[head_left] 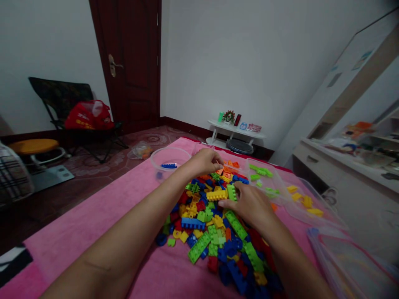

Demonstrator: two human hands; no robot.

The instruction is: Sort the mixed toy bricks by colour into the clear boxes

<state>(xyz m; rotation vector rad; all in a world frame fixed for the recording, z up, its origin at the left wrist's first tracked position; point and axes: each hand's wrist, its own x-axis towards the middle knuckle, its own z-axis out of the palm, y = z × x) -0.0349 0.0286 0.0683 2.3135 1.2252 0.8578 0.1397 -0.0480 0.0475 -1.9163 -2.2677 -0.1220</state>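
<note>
A large heap of mixed building bricks [190,207] in red, yellow, blue, green and orange lies on the pink cloth. My right hand [252,203] is closed around a light green brick [231,192] over the heap, thumb below and fingers above. A long yellow brick [217,195] touches or lies right beside that green brick; I cannot tell whether they are joined. My left hand [205,161] reaches to the heap's far side with its fingers curled, close to the orange bricks [230,166]. What its fingertips hold, if anything, is hidden.
A clear round tub [171,151] with blue bricks stands at the left. Clear trays hold green bricks [260,171] and yellow bricks [307,202] on the right. More clear plastic containers [352,265] lie at the lower right. A low white shelf [237,129] stands beyond the cloth.
</note>
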